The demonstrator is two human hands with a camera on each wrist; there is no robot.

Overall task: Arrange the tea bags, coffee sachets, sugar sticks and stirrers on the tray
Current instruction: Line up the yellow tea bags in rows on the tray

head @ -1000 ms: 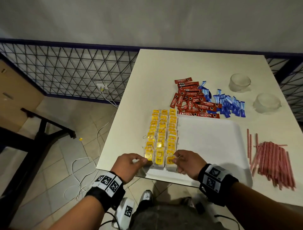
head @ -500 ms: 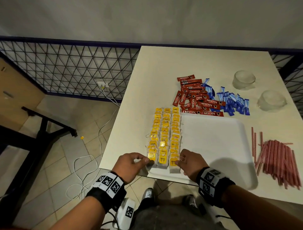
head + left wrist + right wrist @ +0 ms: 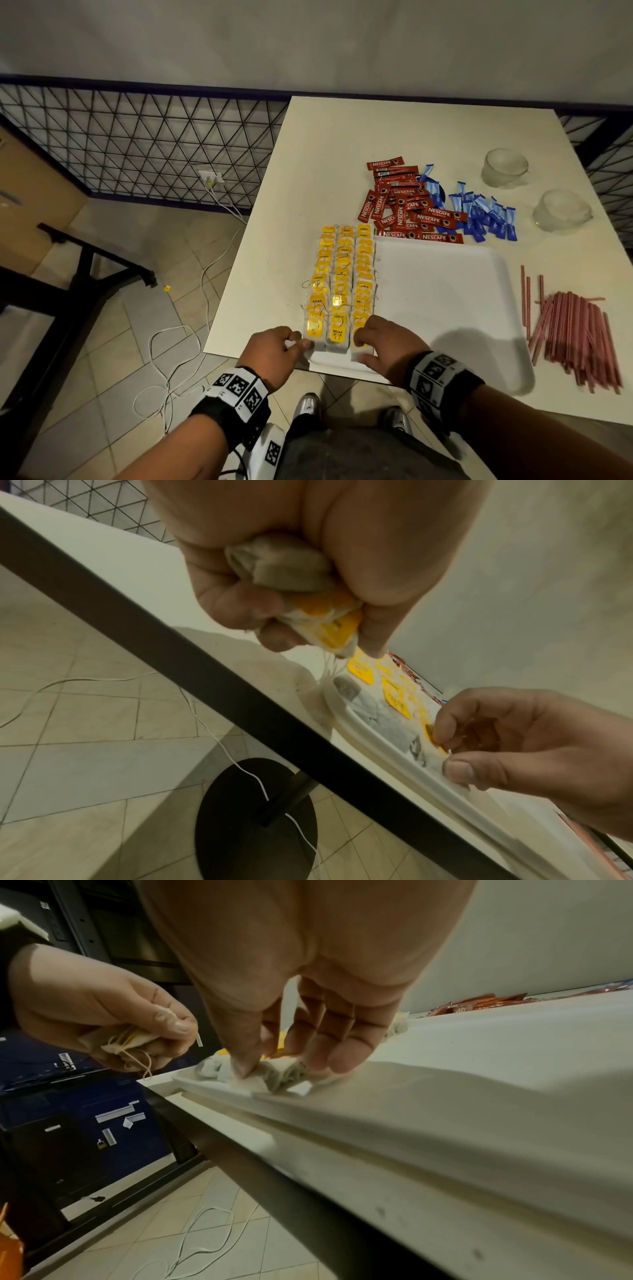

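Since the earlier frames both hands have stayed at the near end of the tea-bag rows; the right hand (image 3: 387, 342) has slid slightly forward over the last bag of the third row. Landmark: the white tray (image 3: 445, 301), which lies on the bench (image 3: 308, 144) at its near edge.

Tea bags (image 3: 342, 284): three overlapping rows fill the tray's left side, yellow tags up, probably shingled so that each tag stays readable and the rest of the tray is left free.

Left hand (image 3: 308, 561): hovers just off the tray's near left corner, fingers curled round a small bundle of spare tea bags (image 3: 308, 599), apparently held in reserve as stock for the rows.

Right hand: thumb and fingertips (image 3: 339, 1061) press and pinch the nearest bag of the third row against the tray floor, evidently to seat and square it.

Coffee sachets (image 3: 407, 212) and blue sugar sticks (image 3: 486, 216): loose heaps beyond the tray's far edge, not yet arranged.

Stirrers (image 3: 575, 332): loose pile to the tray's right.

Two upturned clear cups (image 3: 534, 192): beyond the tray's far right corner.

Judgement: tea-bag stage nearly complete; three item types remain.
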